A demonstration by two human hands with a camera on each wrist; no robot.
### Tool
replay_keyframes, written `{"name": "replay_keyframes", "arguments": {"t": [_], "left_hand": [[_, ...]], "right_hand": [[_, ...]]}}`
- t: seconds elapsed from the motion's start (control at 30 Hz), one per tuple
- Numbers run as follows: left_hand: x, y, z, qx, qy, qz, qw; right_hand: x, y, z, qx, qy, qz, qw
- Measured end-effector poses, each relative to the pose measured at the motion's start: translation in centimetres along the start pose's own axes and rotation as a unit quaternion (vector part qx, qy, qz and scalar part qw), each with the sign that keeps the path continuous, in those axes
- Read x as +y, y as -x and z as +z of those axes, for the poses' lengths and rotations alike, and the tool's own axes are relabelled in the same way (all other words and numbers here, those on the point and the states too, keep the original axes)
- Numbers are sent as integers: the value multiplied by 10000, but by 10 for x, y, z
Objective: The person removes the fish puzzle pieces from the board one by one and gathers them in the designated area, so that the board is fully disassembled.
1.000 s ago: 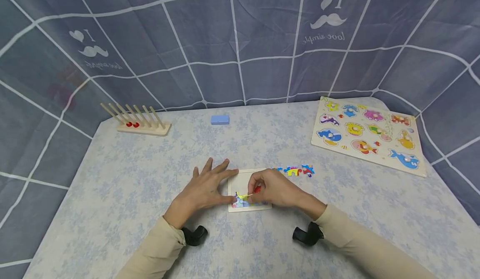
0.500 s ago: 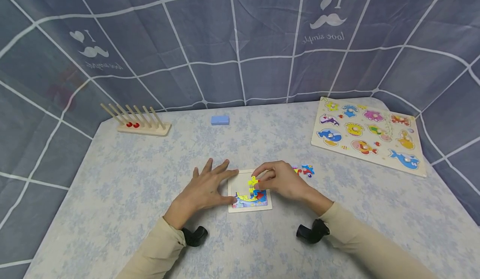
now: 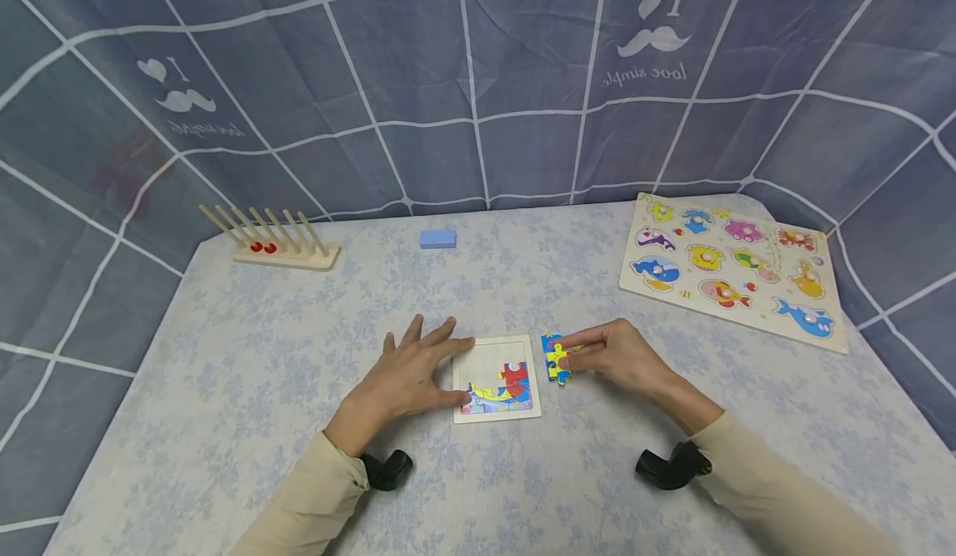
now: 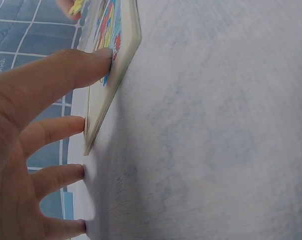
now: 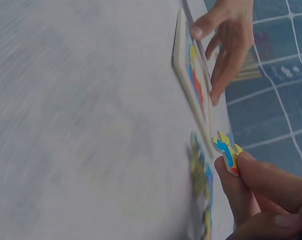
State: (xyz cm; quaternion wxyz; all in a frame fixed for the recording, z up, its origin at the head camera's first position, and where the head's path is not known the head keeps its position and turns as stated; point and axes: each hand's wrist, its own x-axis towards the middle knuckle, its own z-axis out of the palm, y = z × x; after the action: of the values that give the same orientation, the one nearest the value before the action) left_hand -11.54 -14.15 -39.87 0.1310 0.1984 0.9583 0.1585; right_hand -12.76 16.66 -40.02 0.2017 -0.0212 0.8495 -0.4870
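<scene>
A small square wooden puzzle tray (image 3: 532,348) lies on the table, with joined red, yellow and blue jigsaw pieces (image 3: 514,383) filling its lower and right parts. My left hand (image 3: 409,375) spreads over its left side, thumb pressing the lower left and forefinger at the upper left edge. To the right of the tray, my right hand (image 3: 627,358) pinches a yellow and blue jigsaw piece (image 5: 228,154) between thumb and fingers. Loose jigsaw pieces (image 5: 206,187) lie on the table beneath it, partly hidden by that hand in the head view.
A peg board with sea animals (image 3: 732,270) lies at the back right. A blue block (image 3: 437,239) sits at the back middle. At the back left stands a wooden peg rack (image 3: 287,259) with red beads. A grid-patterned curtain (image 3: 523,83) hangs behind the table.
My right hand has moved from over the tray to the loose pieces at its right, carrying the yellow jigsaw piece away. The left hand has stayed in place.
</scene>
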Motion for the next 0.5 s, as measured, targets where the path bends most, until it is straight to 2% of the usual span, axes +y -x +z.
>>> {"name": "replay_keyframes", "arguments": {"t": [0.23,0.5], "left_hand": [[0,0,-1,-25,15,-1,10000],[0,0,0,30,31,64,10000]], "right_hand": [[13,9,-18,190,162,142,9996],[17,11,-21,363,276,97,9989]]}}
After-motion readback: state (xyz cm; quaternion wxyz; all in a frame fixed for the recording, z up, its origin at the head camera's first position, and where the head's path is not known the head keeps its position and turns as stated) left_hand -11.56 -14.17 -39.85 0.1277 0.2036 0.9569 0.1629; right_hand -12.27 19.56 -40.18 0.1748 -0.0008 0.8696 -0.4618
